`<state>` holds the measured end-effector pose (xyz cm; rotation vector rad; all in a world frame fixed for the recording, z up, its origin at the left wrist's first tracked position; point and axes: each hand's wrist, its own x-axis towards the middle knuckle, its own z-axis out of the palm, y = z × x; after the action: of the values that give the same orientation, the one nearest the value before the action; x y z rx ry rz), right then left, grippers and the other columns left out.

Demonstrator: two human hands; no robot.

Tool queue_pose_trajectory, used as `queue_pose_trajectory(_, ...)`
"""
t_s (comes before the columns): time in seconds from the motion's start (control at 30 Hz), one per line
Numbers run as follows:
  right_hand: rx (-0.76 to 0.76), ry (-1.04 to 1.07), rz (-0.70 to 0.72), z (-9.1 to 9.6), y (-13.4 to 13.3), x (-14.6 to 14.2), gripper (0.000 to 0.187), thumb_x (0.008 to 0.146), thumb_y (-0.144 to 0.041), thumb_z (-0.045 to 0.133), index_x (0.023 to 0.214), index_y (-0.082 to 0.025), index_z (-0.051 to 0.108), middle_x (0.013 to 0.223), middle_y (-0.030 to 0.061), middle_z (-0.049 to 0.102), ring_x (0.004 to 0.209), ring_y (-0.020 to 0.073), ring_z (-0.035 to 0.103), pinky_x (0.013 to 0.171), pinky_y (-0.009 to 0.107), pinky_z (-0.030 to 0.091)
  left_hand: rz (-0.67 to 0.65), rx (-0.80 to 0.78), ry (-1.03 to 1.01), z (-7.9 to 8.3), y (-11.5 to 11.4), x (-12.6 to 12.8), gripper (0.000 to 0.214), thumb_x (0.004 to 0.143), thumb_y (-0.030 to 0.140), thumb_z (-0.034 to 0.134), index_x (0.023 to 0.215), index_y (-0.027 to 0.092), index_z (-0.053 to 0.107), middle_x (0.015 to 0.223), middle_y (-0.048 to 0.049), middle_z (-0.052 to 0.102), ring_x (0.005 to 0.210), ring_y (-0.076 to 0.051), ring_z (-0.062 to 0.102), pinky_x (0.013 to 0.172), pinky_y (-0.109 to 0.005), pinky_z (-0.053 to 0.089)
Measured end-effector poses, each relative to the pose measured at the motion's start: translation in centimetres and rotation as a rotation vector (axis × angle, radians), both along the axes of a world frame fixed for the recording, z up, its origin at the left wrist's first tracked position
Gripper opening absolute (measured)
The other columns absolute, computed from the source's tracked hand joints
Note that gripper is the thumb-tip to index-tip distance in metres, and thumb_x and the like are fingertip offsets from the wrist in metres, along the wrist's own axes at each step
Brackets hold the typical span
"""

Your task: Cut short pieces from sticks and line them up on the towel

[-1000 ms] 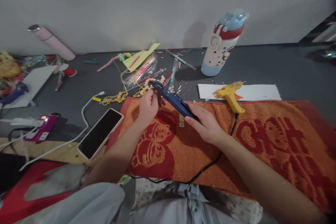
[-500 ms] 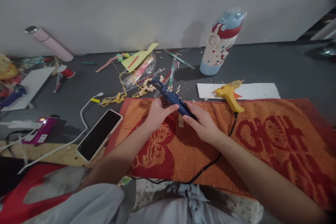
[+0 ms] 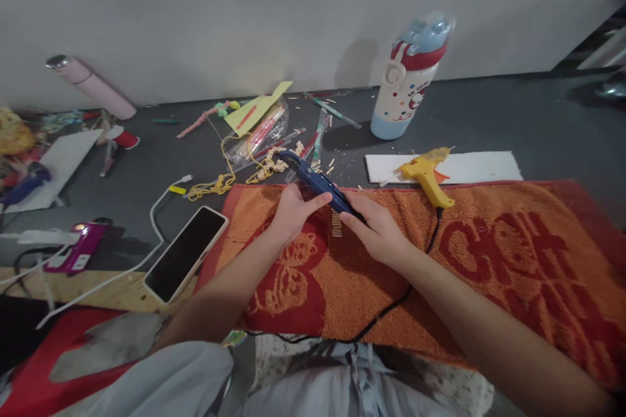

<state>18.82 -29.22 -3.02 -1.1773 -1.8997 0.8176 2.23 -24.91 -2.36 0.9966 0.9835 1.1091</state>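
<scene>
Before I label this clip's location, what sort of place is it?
Probably a craft workspace: a yellow plastic glue gun lies across a flat white strip, thin yellow string lies on the dark grey tabletop, and left hand and right hand hold a slim blue tool.

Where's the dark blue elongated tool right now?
In the head view, the dark blue elongated tool is near the centre, held in the left hand and right hand, over the orange patterned towel's far edge.
</scene>
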Motion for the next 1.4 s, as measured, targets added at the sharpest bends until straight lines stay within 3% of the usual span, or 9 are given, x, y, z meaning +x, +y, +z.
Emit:
queue_pose_trajectory(0.13,-0.128,0.153,-0.023,-0.1,0.3,0.0,0.038,0.087,-0.039,0.046,0.119,-0.020,0.055,0.116,0.0096,0.062,0.108,0.0243,0.057,0.094,0.042,0.043,-0.034,0.004,0.022,-0.1,0.0,-0.2,0.045,0.056,0.032,0.080,0.092,0.014,0.059,0.096,-0.0079,0.070,0.090,-0.020,0.065,0.087,-0.036,0.048)
queue_pose_trajectory(0.3,-0.516,0.567,-0.081,0.4,1.0,0.5,0.028,0.079,-0.044,0.054,0.082,-0.017,0.059,0.068,0.0021,0.058,0.056,0.0141,0.052,0.056,0.029,0.045,0.074,0.116,0.264,0.6,1.4,-2.2,0.036,0.071,0.030,0.067,0.102,0.017,0.056,0.082,-0.0060,0.068,0.068,-0.014,0.064,0.068,-0.030,0.051)
queue_pose_trajectory(0.4,-0.701,0.827,-0.053,1.0,1.3,1.0,0.026,0.081,-0.043,0.051,0.081,-0.018,0.056,0.070,0.0030,0.056,0.055,0.0132,0.049,0.053,0.029,0.042,0.272,0.259,0.485,1.1,2.8,-4.5,0.018,0.076,0.022,0.058,0.093,0.019,0.056,0.068,-0.0010,0.063,0.050,-0.008,0.054,0.052,-0.023,0.045)
queue_pose_trajectory(0.5,-0.840,0.871,0.003,1.5,1.6,1.5,0.032,0.086,-0.046,0.039,0.086,-0.020,0.056,0.073,0.0045,0.057,0.059,0.0160,0.051,0.059,0.032,0.045,0.300,0.351,0.765,1.9,3.6,-6.7,0.007,0.071,0.019,0.059,0.078,0.017,0.059,0.062,0.0003,0.059,0.050,-0.008,0.050,0.051,-0.022,0.040)
queue_pose_trajectory(0.73,-0.849,0.814,0.040,2.0,1.7,2.1,0.049,0.086,-0.055,0.026,0.084,-0.018,0.059,0.076,0.0078,0.056,0.064,0.0175,0.052,0.061,0.033,0.048,-0.278,0.312,1.261,3.8,2.2,-7.8,0.008,0.063,0.023,0.064,0.069,0.019,0.067,0.064,-0.0026,0.064,0.057,-0.013,0.053,0.056,-0.026,0.037)
queue_pose_trajectory(0.9,-0.974,1.025,-0.007,1.8,1.6,2.1,0.041,0.083,-0.052,0.042,0.084,-0.016,0.061,0.075,0.0049,0.054,0.061,0.0127,0.049,0.057,0.026,0.046,-0.396,0.303,1.328,3.9,1.7,-6.9,0.016,0.065,0.031,0.066,0.076,0.019,0.068,0.071,-0.0028,0.065,0.062,-0.013,0.054,0.059,-0.027,0.035)
queue_pose_trajectory(1.1,-0.986,1.023,-0.035,1.6,1.4,1.8,0.033,0.081,-0.048,0.048,0.084,-0.017,0.061,0.073,0.0041,0.057,0.058,0.0117,0.049,0.054,0.025,0.043,-0.301,0.432,1.180,3.3,2.0,-6.5,0.008,0.066,0.024,0.065,0.068,0.018,0.068,0.071,-0.0041,0.063,0.064,-0.012,0.053,0.061,-0.026,0.037)
queue_pose_trajectory(1.23,-0.870,0.935,-0.031,1.3,1.2,1.6,0.031,0.077,-0.047,0.054,0.086,-0.018,0.059,0.072,0.0027,0.058,0.058,0.0125,0.051,0.051,0.025,0.041,-0.040,0.295,0.720,3.0,2.1,-5.7,0.011,0.069,0.026,0.066,0.069,0.015,0.065,0.062,-0.0017,0.060,0.054,-0.007,0.050,0.052,-0.021,0.038)
queue_pose_trajectory(1.4,-0.599,0.689,0.023,1.2,0.7,1.3,0.036,0.075,-0.053,0.057,0.078,-0.018,0.059,0.071,0.0016,0.057,0.058,0.0118,0.049,0.055,0.026,0.041,0.062,0.021,0.113,3.5,1.9,-4.8,0.018,0.063,0.024,0.075,0.070,0.012,0.063,0.064,-0.0013,0.064,0.049,-0.003,0.053,0.045,-0.012,0.040)
